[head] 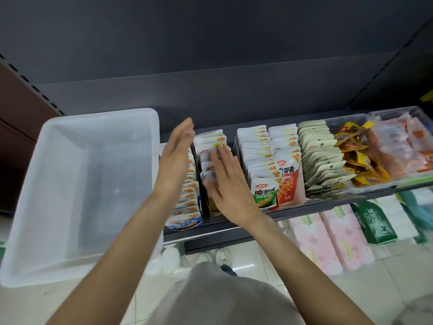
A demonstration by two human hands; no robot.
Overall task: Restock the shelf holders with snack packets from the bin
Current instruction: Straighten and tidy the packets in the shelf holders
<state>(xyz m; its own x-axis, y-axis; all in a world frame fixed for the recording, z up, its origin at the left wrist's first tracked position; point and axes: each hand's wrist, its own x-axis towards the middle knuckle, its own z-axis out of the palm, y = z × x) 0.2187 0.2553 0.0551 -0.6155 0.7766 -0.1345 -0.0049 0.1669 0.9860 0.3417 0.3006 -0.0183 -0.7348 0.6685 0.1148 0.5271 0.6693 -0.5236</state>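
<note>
A white translucent plastic bin (70, 127) stands at the left with nothing visible inside it. On the dark shelf (293, 211) cardboard holders carry rows of upright snack packets. My right hand (225, 177) lies flat with straight fingers on the packets in the second holder (208, 141) and presses them. Above the leftmost holder (189, 195), my left hand (175, 158) is raised edge-on with straight fingers, holding nothing. Holders with green packets (264, 191) and red packets (288, 181) stand to the right of my hands.
Farther right stand a row of pale packets (321, 156) and clear trays of yellow and orange snack packs (379, 148). A lower shelf carries pink tissue packs (328, 238) and a green box (375, 224). The dark back panel rises behind. My shoes show on the tiled floor.
</note>
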